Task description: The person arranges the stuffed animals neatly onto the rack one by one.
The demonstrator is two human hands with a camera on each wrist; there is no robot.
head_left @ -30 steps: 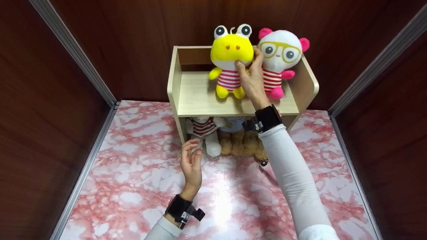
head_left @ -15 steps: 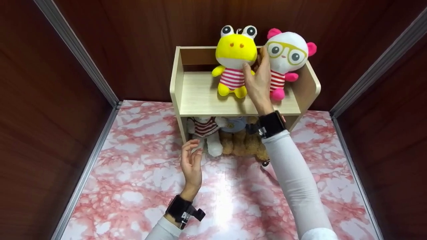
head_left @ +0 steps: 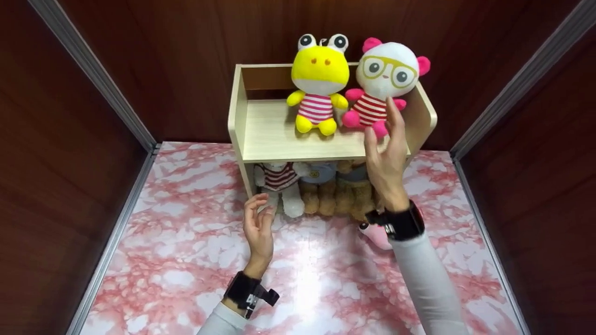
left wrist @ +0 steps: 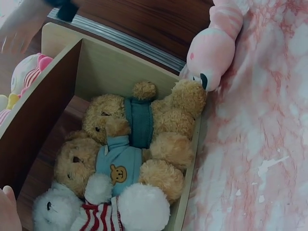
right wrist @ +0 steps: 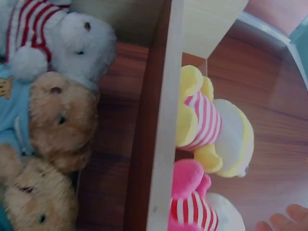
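A yellow frog plush (head_left: 315,108) in a pink-striped shirt sits upright on the top board of a small wooden shelf (head_left: 267,139). Beside it a white and pink panda plush (head_left: 372,110) with yellow glasses leans toward the right side panel. My right hand (head_left: 387,160) is in front of the panda's legs, fingers extended and holding nothing; whether a fingertip touches the panda cannot be told. Low at the shelf's front left, my left hand (head_left: 259,230) hovers with loosely bent fingers and holds nothing. Nearest to it is a white plush (head_left: 280,179) in a red-striped shirt.
Inside the lower compartment, two brown teddy bears (left wrist: 120,163) in blue tops sit beside the white plush. A pink plush (head_left: 376,236) lies on the marbled floor (head_left: 186,242), partly behind my right wrist. Dark wood panels (head_left: 195,56) enclose the space.
My right hand has let go of the frog plush and drawn back, down and to the right. The frog stays on the top board. My left hand keeps its pose.
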